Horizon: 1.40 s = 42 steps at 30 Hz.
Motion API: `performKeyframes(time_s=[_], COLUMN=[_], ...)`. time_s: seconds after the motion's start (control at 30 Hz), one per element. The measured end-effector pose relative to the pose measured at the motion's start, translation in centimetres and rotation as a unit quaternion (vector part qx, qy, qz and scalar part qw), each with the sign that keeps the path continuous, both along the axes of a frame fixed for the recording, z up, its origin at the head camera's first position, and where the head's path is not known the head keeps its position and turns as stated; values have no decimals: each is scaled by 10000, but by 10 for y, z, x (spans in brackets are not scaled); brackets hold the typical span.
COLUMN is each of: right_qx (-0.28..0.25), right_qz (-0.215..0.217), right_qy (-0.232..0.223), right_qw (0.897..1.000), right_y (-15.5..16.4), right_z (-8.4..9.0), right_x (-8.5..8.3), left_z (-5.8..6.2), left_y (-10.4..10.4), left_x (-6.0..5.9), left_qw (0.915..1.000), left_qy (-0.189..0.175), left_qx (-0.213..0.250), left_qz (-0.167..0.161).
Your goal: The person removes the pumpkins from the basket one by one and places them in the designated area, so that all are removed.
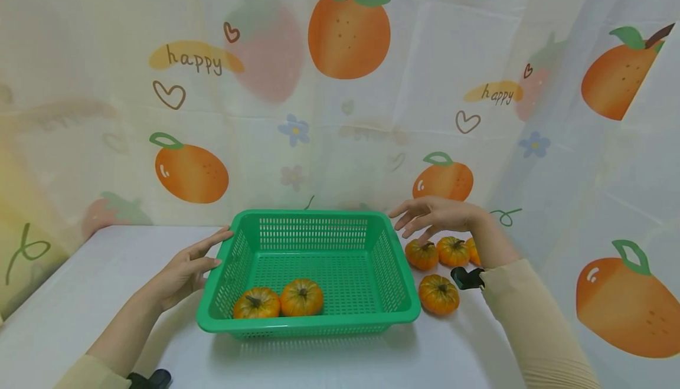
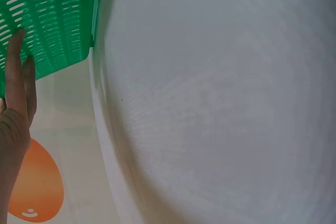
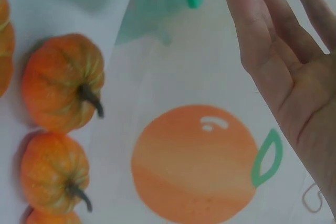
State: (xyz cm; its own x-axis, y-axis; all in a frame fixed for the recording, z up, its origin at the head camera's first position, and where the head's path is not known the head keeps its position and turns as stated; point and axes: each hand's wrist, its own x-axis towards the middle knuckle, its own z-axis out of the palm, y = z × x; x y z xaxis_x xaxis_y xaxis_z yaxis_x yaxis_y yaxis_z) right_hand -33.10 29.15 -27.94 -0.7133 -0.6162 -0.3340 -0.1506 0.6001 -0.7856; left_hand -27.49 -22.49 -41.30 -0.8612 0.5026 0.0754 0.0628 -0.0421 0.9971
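A green plastic basket (image 1: pixel 308 324) with slotted walls is in the middle of the head view. Inside it, near the front wall, two small orange pumpkins (image 1: pixel 302 297) sit side by side. My left hand (image 1: pixel 183 271) is at the basket's left side, fingertips at the rim; in the left wrist view its straight fingers (image 2: pixel 16 72) lie along the slotted wall. By the back right corner, my right hand (image 1: pixel 438 215) is raised with loosely extended fingers and nothing in them. Below it, several more pumpkins are on the table, including one pumpkin (image 1: pixel 438 294) close to the basket's right wall.
The basket stands over a white table (image 1: pixel 133 247). Behind it hangs a pale curtain (image 1: pixel 340 159) printed with oranges, strawberries and words. In the right wrist view, pumpkins (image 3: pixel 65 82) lie in a row close to the curtain. A dark band (image 1: pixel 467 278) is on the right wrist.
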Motion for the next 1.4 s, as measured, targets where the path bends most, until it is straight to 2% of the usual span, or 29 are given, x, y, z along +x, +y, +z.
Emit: performKeyframes(time_s=[0.27, 0.5, 0.87, 1.4], right_qx=[-126, -230, -267, -232], right_qz=[103, 405, 870, 1447], right_qy=[138, 268, 464, 364], right_qw=[9998, 9986, 9948, 9885], right_y=[-22, -47, -86, -134], right_z=[8, 8, -4, -32], right_x=[-2, -1, -3, -9], left_z=[1, 1, 1, 0], left_y=[1, 0, -1, -1], left_x=[0, 0, 1, 1], left_qw=[9999, 9998, 9996, 9997], left_qy=[87, 115, 175, 143], left_qx=[88, 131, 133, 138], left_qz=[-119, -130, -185, -173])
